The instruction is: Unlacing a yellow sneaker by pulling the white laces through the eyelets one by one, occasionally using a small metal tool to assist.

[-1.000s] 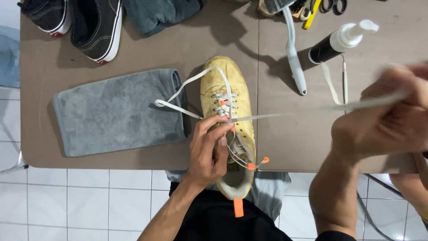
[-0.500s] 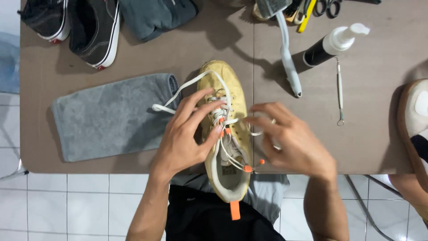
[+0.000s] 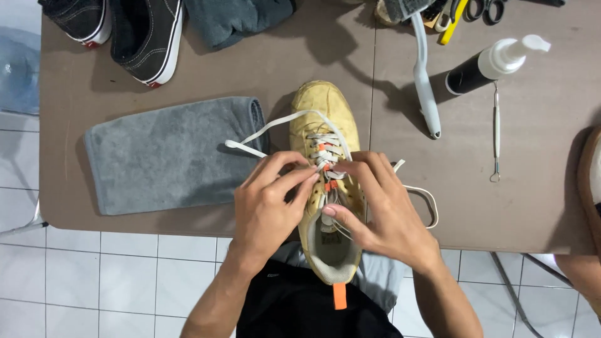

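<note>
Both hands, left hand point(image 3: 269, 200) and right hand point(image 3: 382, 206), pinch the white lace point(image 3: 322, 153) over the yellow sneaker point(image 3: 325, 106); toe rows are threaded (upper eyelets remain, ends loose beside it)

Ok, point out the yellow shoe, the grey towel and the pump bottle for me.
yellow shoe point(image 3: 323, 103), head view, on the toe cap.
grey towel point(image 3: 166, 156), head view, on the middle of the folded cloth.
pump bottle point(image 3: 471, 74), head view, on its dark body.
</note>
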